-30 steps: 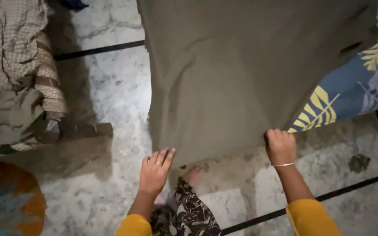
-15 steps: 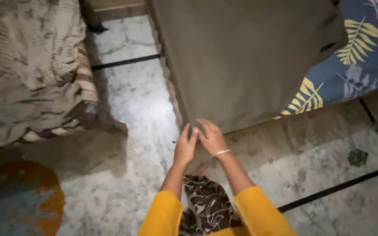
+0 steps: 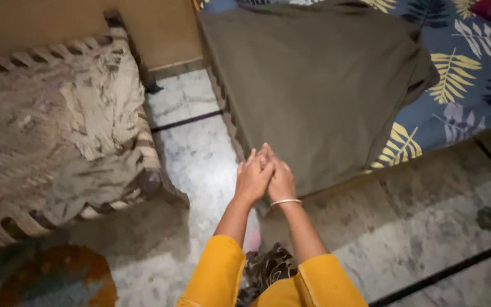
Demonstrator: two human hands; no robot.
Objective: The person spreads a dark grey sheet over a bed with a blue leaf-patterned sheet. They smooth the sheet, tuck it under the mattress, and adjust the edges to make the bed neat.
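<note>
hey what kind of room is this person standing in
Probably a bedroom in a home: a bed with a blue leaf-print sheet, a woven cot piled with cloth, and a marble tiled floor.

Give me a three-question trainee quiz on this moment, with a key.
1. True or false: the left hand and right hand are pressed together at the olive-brown cloth.
2. What does the cloth lie on? A) a leaf-print bedsheet B) the woven cot C) the marble floor
3. Which wrist wears the bangle?

Key: 1 true; 2 A; 3 right.
</note>
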